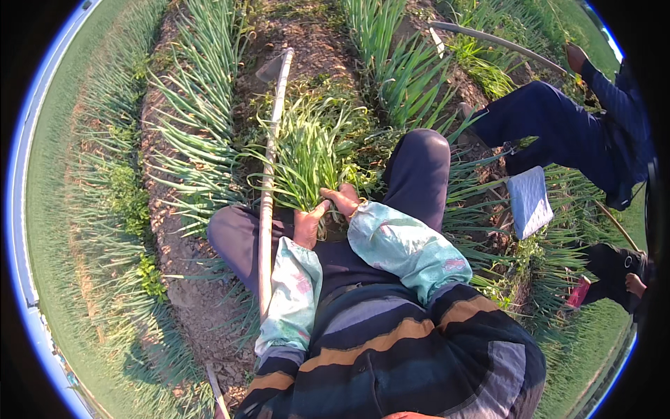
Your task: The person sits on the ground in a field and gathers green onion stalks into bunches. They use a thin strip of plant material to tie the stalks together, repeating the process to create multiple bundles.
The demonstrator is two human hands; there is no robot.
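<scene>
A bunch of long-leaved green plants (309,162) rises in front of me between my bent knees. My left hand (309,226) grips the low end of the bunch, with the thumb pointing up along the stems. Close beside it, my right hand (344,200) closes around the same bunch from the other side. Pale stem ends or roots (322,229) hang below the fingers. A hoe (268,188) lies slantwise just left of the bunch, its wooden handle passing over my left leg and its metal blade (269,69) at the far end.
Rows of onion-like plants (201,105) flank the bare soil (309,31). To the right, a person in navy clothes (544,118) sits by another long handle (497,44). A light-blue flat pad (528,201) stands nearer. Another person (610,272) is at lower right.
</scene>
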